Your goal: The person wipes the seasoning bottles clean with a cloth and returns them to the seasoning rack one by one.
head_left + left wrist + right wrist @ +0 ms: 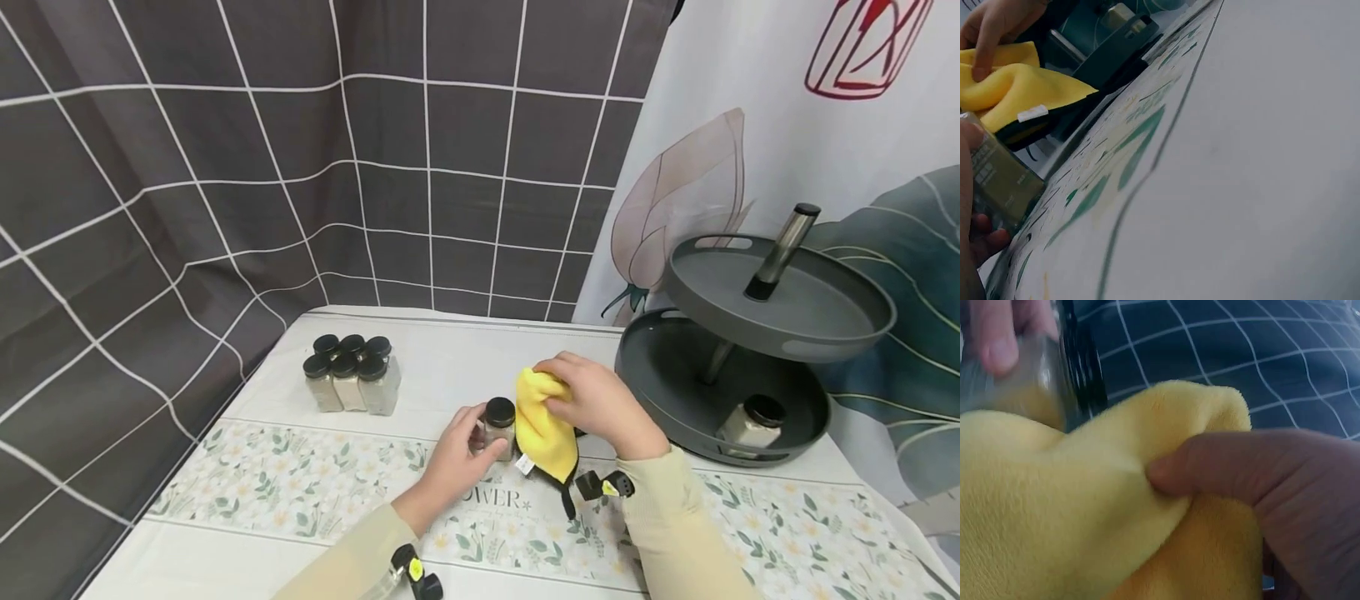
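A glass spice jar (498,432) with a black lid stands near the middle of the table, and my left hand (459,454) grips it round the sides. In the left wrist view the jar (1007,181) shows pale printed lettering and brownish contents. My right hand (600,402) pinches a yellow cloth (546,425) with dark edging and a white tag, bunched between thumb and fingers. The cloth hangs just right of the jar; whether they touch is unclear. Up close in the right wrist view, the thumb presses into a fold of the cloth (1085,487).
Several black-lidded jars (347,383) stand grouped at the back left. On the right is a two-tier grey tray stand (637,367), with one jar (752,425) lying tilted on its lower tier. A floral-banded cloth (247,467) covers the table; a dark grid curtain (465,208) hangs behind.
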`<state>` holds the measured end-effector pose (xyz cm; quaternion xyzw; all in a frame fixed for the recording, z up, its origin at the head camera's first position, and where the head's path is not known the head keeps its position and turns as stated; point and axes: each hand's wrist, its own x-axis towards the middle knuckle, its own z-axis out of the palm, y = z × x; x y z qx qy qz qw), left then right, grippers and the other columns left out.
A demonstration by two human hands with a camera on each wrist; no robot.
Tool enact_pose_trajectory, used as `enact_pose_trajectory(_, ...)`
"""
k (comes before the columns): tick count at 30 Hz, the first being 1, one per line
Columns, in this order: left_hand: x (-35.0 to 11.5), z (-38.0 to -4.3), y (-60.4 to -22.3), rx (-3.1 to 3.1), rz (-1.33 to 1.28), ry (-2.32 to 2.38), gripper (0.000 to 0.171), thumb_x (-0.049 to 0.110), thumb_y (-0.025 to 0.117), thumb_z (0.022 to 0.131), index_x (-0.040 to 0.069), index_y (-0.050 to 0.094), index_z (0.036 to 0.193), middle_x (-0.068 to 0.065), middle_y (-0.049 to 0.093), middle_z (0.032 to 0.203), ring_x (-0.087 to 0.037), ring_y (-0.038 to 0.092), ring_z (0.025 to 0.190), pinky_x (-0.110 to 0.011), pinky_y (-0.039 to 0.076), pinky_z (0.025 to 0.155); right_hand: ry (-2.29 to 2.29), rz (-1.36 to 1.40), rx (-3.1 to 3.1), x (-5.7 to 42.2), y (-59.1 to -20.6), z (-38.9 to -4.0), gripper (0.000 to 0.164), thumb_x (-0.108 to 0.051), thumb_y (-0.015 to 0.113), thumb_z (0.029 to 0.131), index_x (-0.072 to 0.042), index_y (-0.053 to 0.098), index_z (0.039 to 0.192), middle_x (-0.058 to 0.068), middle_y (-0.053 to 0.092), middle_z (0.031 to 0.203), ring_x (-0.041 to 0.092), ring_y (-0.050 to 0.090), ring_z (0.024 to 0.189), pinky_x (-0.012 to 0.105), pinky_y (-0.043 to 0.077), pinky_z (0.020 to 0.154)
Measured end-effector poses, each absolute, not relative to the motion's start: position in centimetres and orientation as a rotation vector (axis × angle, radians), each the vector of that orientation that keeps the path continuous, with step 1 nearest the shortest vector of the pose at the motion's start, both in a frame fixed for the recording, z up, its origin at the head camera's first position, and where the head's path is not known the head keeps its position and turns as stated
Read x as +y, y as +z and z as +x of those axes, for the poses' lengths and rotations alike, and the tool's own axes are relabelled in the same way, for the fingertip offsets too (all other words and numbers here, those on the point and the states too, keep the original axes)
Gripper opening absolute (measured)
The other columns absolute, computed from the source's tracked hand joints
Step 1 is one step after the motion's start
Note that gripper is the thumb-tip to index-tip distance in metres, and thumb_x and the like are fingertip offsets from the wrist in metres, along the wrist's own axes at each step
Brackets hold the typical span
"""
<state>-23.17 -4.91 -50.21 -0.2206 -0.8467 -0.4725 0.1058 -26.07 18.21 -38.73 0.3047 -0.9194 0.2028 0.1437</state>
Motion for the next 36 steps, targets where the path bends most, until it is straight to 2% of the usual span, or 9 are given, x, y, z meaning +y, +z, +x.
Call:
enact_pose_trajectory(7,-4.4,-23.4,-50.3,-2.459,-0.666,-1.513,0.051,0.047,0.062,0.083,0.024,0.050,0.127,0.009,0.050,0.108,-0.012,0.057,0.096,-0.025,0.050,0.083,0.813,1.105,-2.526,16.0,-39.1,-25.3,0.038,-0.022,0.073,0.078,-0.022,0.061,0.113,-0.014,0.055,0.102,0.003,0.052,0.084,0.024,0.048,0.072)
enact_pose_trajectory(13,-4.5,-23.5,-50.4,-2.443,-0.699,-1.539,0.041,0.045,0.063,0.083,0.026,0.054,0.117,0.006,0.055,0.107,-0.013,0.059,0.096,-0.023,0.051,0.080,0.855,1.096,-2.535,14.5,-40.3,-25.4,0.033,-0.027,0.065,0.084,-0.022,0.059,0.116,-0.011,0.050,0.111,0.006,0.047,0.091,0.027,0.045,0.075)
enact_pose_trajectory(18,-4.7,-23.7,-50.5,-2.443,-0.721,-1.516,0.053,0.043,0.061,0.085,0.022,0.048,0.131,0.005,0.054,0.107,-0.009,0.058,0.094,-0.023,0.051,0.080,0.891,0.887,-2.606,14.6,-41.1,-25.9,0.033,-0.026,0.064,0.081,-0.018,0.062,0.113,-0.007,0.047,0.102,0.012,0.040,0.089,0.027,0.042,0.068)
enact_pose_trajectory(21,-4.8,-23.7,-50.6,-2.458,-0.714,-1.481,0.059,0.045,0.060,0.084,0.020,0.044,0.135,0.006,0.054,0.108,-0.008,0.057,0.092,-0.022,0.051,0.078,0.965,0.835,-2.657,14.9,-41.1,-26.1,0.033,-0.022,0.064,0.079,-0.013,0.064,0.110,-0.006,0.048,0.095,0.013,0.043,0.082,0.026,0.044,0.063)
enact_pose_trajectory(24,-4.8,-23.8,-50.7,-2.464,-0.701,-1.494,0.061,0.046,0.061,0.083,0.019,0.045,0.135,0.005,0.055,0.110,-0.008,0.057,0.094,-0.021,0.050,0.079,0.994,0.877,-2.707,15.3,-40.6,-26.0,0.029,-0.019,0.065,0.077,-0.014,0.065,0.106,-0.008,0.050,0.091,0.011,0.047,0.075,0.025,0.046,0.062)
enact_pose_trajectory(27,-4.8,-23.8,-50.7,-2.448,-0.703,-1.525,0.062,0.045,0.063,0.082,0.018,0.046,0.134,0.004,0.055,0.111,-0.008,0.057,0.096,-0.020,0.050,0.081,0.923,0.939,-2.734,15.5,-39.7,-25.5,0.027,-0.018,0.067,0.075,-0.019,0.065,0.101,-0.012,0.052,0.088,0.008,0.050,0.073,0.023,0.047,0.064)
enact_pose_trajectory(32,-4.8,-23.9,-50.5,-2.439,-0.715,-1.563,0.054,0.043,0.067,0.079,0.024,0.051,0.128,0.008,0.055,0.107,-0.007,0.059,0.092,-0.021,0.051,0.078,0.800,1.041,-2.586,14.4,-39.2,-24.8,0.028,-0.013,0.066,0.072,-0.024,0.065,0.099,-0.016,0.055,0.094,0.005,0.050,0.082,0.023,0.046,0.069)
enact_pose_trajectory(36,-4.9,-24.0,-50.4,-2.440,-0.717,-1.570,0.048,0.041,0.069,0.078,0.025,0.055,0.121,0.008,0.056,0.105,-0.007,0.060,0.089,-0.022,0.052,0.076,0.728,0.979,-2.512,13.6,-39.9,-25.1,0.026,-0.016,0.063,0.078,-0.021,0.065,0.104,-0.012,0.056,0.100,0.007,0.049,0.087,0.026,0.046,0.071)
